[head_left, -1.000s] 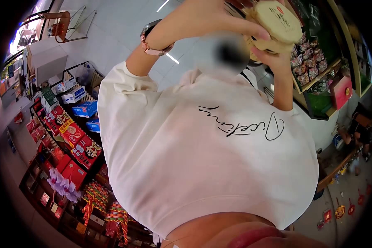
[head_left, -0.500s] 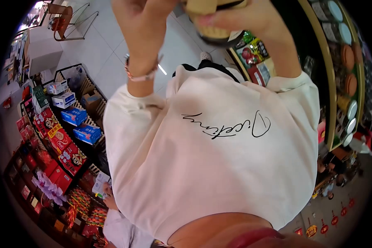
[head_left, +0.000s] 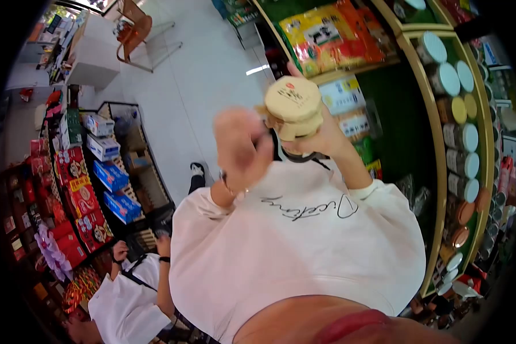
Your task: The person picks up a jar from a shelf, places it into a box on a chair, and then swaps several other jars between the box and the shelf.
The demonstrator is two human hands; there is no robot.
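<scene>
Nearer the shirt (head_left: 298, 246) than before, the jar (head_left: 293, 106) sits within the curled fingers of the right hand (head_left: 321, 139); also in front of the shirt, the left hand (head_left: 242, 143) blurs, and I cannot tell its finger spread.

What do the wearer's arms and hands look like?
Loose, plain white sleeves stop well short of the wrists, leaving the forearms bare. The left hand is ungloved, with a thin band at the wrist, too blurred for detail. The right hand is ungloved too; nothing shows on that wrist.
</scene>
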